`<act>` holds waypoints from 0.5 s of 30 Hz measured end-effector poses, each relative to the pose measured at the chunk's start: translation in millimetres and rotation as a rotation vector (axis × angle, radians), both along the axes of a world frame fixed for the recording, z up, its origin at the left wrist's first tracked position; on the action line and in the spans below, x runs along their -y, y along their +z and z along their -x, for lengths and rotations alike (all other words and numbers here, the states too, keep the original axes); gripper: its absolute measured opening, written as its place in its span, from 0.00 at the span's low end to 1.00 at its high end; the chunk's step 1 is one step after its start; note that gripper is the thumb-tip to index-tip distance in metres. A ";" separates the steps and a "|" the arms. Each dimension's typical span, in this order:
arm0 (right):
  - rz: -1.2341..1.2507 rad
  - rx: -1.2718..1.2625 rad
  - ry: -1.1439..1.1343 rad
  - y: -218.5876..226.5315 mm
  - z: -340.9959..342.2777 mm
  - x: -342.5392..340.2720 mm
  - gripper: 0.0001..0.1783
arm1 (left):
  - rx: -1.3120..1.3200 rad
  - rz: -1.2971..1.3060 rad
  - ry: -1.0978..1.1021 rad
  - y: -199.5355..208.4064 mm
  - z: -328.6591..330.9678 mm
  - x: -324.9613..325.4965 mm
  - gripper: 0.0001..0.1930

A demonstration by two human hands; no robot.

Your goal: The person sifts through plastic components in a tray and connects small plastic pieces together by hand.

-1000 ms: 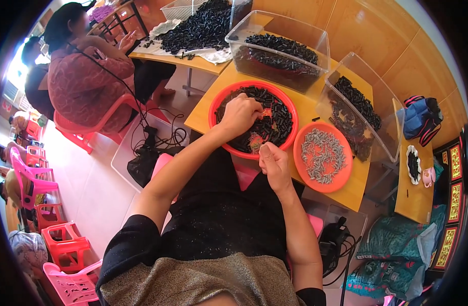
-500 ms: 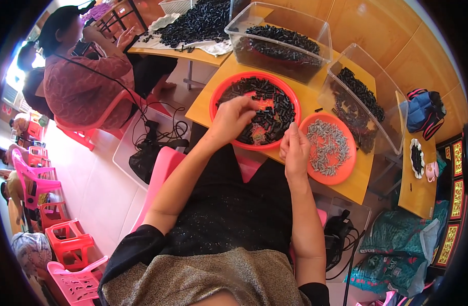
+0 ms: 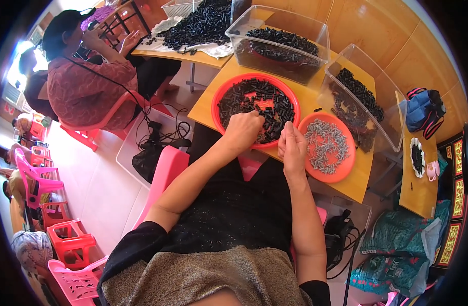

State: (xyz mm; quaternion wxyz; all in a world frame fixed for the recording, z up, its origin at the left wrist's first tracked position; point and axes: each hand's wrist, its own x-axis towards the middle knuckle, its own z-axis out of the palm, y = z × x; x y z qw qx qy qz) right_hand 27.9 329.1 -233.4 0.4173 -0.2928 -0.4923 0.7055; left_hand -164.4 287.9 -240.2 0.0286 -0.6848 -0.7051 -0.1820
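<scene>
A round red basin [image 3: 217, 96] holds many short black tube-like pieces [image 3: 274, 97]. My left hand [image 3: 244, 128] is closed over the basin's near side, its fingers curled together; what they pinch, if anything, is too small to make out. At the basin's right near rim, my right hand [image 3: 293, 149] is raised with its thumb up and its fingers folded in; whatever may be inside is hidden. Right beside it lies an orange-red plate [image 3: 332, 177] covered with small grey screw-like pieces [image 3: 325, 145].
Two clear plastic bins [image 3: 279, 43] [image 3: 364, 99] of black pieces stand behind on the yellow table [image 3: 200, 108]. More black pieces [image 3: 200, 25] are heaped on a cloth at the back. A seated person [image 3: 91, 86] works at left, near tangled cables [image 3: 160, 127].
My left hand has moved down and slightly right, from over the basin's middle toward its near edge, and its fingers have curled in. My right hand has barely moved.
</scene>
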 end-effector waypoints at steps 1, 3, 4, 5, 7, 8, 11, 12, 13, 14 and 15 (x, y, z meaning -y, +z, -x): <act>-0.003 -0.002 0.002 0.1 0.4 0.6 0.26 | -0.002 -0.003 0.002 -1.9 0.9 -2.1 0.10; 0.008 0.025 0.008 0.7 1.7 2.5 0.26 | -0.019 0.007 -0.009 -4.8 4.4 -5.8 0.09; 0.003 0.023 0.009 0.6 1.5 2.8 0.26 | -0.021 0.002 -0.008 -3.6 3.5 -5.5 0.09; 0.004 0.022 0.012 0.3 1.4 3.3 0.26 | -0.028 -0.015 0.003 -2.7 2.5 -4.1 0.10; 0.000 0.020 0.018 -0.3 1.3 4.0 0.26 | -0.037 -0.037 0.015 -0.5 1.2 -0.3 0.10; -0.001 0.011 0.018 -0.5 1.0 4.2 0.26 | 0.031 -0.022 0.064 0.7 0.6 1.9 0.10; -0.013 0.021 0.023 -0.3 0.5 5.4 0.26 | 0.153 -0.032 0.116 5.0 0.3 8.1 0.10; -0.021 0.039 0.024 -0.4 0.7 6.1 0.26 | 0.207 -0.053 0.117 6.4 0.2 9.9 0.09; -0.025 0.038 0.027 -0.7 1.7 7.0 0.26 | 0.206 -0.058 0.119 5.1 1.3 11.3 0.09; -0.032 0.042 0.020 -1.8 2.9 7.9 0.26 | 0.364 -0.120 0.082 3.8 2.3 12.5 0.09; -0.038 0.046 0.012 -3.4 4.2 8.1 0.26 | 0.523 -0.182 0.043 2.5 3.5 13.1 0.09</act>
